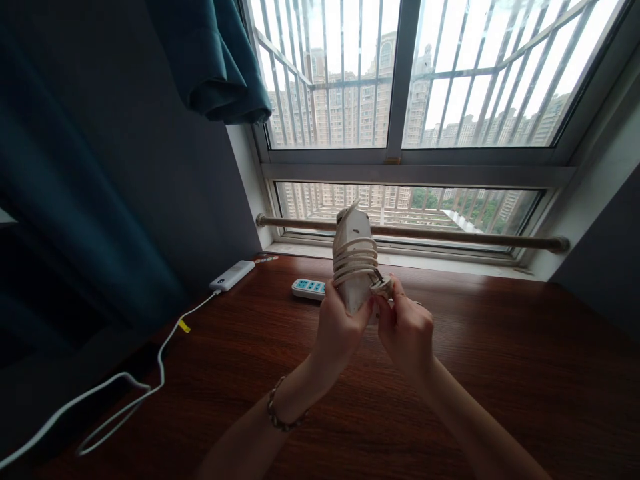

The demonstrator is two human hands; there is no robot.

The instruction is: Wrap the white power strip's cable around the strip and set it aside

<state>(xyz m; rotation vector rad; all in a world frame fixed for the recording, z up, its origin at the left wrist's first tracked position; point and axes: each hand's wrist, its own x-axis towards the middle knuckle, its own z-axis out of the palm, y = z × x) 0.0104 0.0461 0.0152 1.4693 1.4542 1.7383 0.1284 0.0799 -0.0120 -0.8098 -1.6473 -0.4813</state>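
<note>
Above the wooden desk, my left hand is closed around the lower end of a white power strip. Its white cord is wound several times around the middle of the strip. The fingers of my right hand pinch the white plug at the cord's end, with its metal prongs pointing up and left. The plug is close against the right side of the strip. My palms hide the strip's lower end in part.
On the dark wooden desk, a second power strip with blue sockets lies behind my left hand. A white box-like device with a white cable lies at the left. A metal rail crosses before the window; a blue curtain hangs left.
</note>
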